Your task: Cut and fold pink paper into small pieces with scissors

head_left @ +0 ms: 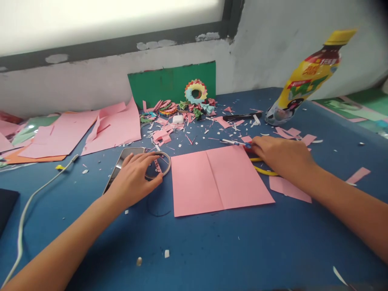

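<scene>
My left hand (133, 176) is curved over a ring that looks like a roll of tape (168, 165), thumb and forefinger at its sides. Partly under that hand lies a phone (123, 157). A pink sheet of paper (197, 182) with a crease down its middle lies flat between my hands. My right hand (280, 155) is closed at the sheet's upper right corner, its fingertips hidden around something small and red. A pen (233, 142) ends right at those fingers. Yellow loops (265, 171), perhaps scissor handles, show beneath the hand.
Behind stand a green board (169, 83) and a folded paper ring (195, 92) amid paper scraps. A drink bottle (309, 76) and a black marker (242, 117) are at the back right. Pink sheets (66, 133) and a white cable (36, 198) lie left.
</scene>
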`<state>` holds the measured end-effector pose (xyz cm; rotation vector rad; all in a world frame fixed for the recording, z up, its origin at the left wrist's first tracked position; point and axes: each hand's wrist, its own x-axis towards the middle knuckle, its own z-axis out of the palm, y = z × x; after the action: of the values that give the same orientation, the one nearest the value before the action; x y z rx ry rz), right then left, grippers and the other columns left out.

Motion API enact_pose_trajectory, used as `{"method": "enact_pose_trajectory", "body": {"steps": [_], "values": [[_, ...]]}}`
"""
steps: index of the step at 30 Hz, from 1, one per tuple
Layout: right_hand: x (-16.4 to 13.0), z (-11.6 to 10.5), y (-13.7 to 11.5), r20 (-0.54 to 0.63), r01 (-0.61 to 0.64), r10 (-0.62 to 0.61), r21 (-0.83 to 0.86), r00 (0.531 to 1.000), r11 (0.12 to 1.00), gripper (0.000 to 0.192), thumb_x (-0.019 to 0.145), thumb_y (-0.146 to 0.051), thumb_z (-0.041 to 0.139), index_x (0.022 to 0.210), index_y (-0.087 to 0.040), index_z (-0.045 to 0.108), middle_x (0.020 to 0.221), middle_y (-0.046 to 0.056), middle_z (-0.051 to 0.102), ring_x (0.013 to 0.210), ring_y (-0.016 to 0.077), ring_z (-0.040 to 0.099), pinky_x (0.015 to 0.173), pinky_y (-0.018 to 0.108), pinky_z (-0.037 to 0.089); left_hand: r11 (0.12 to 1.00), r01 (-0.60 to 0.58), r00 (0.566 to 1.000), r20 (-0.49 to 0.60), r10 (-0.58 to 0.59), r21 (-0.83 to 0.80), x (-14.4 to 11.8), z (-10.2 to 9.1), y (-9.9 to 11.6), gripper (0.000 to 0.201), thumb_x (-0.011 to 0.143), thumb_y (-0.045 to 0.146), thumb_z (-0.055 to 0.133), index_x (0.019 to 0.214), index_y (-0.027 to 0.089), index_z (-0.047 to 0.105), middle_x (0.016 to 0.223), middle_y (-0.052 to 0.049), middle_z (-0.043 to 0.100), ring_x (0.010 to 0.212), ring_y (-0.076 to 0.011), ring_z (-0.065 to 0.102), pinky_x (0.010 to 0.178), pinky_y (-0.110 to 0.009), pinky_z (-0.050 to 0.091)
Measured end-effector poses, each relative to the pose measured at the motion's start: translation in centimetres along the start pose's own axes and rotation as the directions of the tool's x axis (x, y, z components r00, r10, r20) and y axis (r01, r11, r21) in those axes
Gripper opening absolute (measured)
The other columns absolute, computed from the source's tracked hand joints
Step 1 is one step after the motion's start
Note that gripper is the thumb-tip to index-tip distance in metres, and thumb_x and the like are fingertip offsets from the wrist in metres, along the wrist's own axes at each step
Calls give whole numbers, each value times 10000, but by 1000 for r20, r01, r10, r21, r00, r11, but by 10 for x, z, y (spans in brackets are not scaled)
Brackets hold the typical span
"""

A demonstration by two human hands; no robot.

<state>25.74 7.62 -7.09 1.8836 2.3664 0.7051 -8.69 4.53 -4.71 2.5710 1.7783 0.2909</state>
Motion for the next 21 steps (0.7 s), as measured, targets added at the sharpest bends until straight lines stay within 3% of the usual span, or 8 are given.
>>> {"method": "enact_pose_trajectory", "body": {"steps": [3, 7, 11, 14, 18, 21], "values": [[1, -5, 3, 48, -43, 42, 26, 998, 999, 250, 900, -276, 367, 897, -158, 588, 836, 90, 666, 619, 180, 575, 443, 248, 167, 991, -117, 993, 27, 119, -57, -5, -4, 11, 356, 796, 385, 505, 1066, 166, 579, 1195, -112, 568, 1116, -270, 497, 980, -473, 333], [1, -12, 13, 16, -95, 95, 10, 995, 995, 288, 896, -346, 397, 861, -164, 617, 835, 81, 666, 676, 196, 581, 450, 246, 182, 944, -265, 921, 238, 309, -198, -14, -9, 28, 452, 721, 490, 608, 1073, 207, 575, 1153, -78, 583, 1069, -251, 517, 910, -405, 413], [2, -15, 28, -19, -250, 251, 39, 968, 967, 288, 889, -351, 429, 897, -155, 640, 922, 89, 656, 720, 185, 572, 468, 259, 203, 914, -332, 887, 253, 386, -232, -19, -8, 37, 438, 743, 437, 613, 1131, 245, 550, 1206, -58, 561, 1101, -240, 500, 950, -398, 377], [4, -15, 39, 124, -335, 325, 74, 937, 939, 298, 880, -362, 436, 968, -166, 642, 974, 115, 646, 723, 197, 568, 497, 282, 221, 898, -367, 864, 269, 425, -242, -20, -9, 38, 331, 781, 333, 568, 1101, 248, 570, 1175, -41, 591, 1058, -220, 533, 930, -370, 396], [4, -16, 50, 363, -327, 256, 148, 896, 933, 249, 831, -282, 488, 1015, -190, 629, 1009, 115, 641, 781, 228, 578, 542, 298, 290, 880, -431, 842, 259, 472, -201, -21, -11, 42, 240, 806, 253, 487, 1010, 232, 612, 1131, -40, 624, 1008, -213, 567, 891, -360, 426], [0, -19, 50, 259, -251, 191, 223, 947, 942, 267, 820, -190, 464, 1039, -170, 614, 1031, 103, 638, 783, 225, 591, 576, 308, 346, 896, -412, 855, 272, 443, -165, -24, -12, 47, 216, 803, 285, 489, 955, 234, 635, 1104, -46, 634, 973, -233, 585, 857, -381, 447]]}}
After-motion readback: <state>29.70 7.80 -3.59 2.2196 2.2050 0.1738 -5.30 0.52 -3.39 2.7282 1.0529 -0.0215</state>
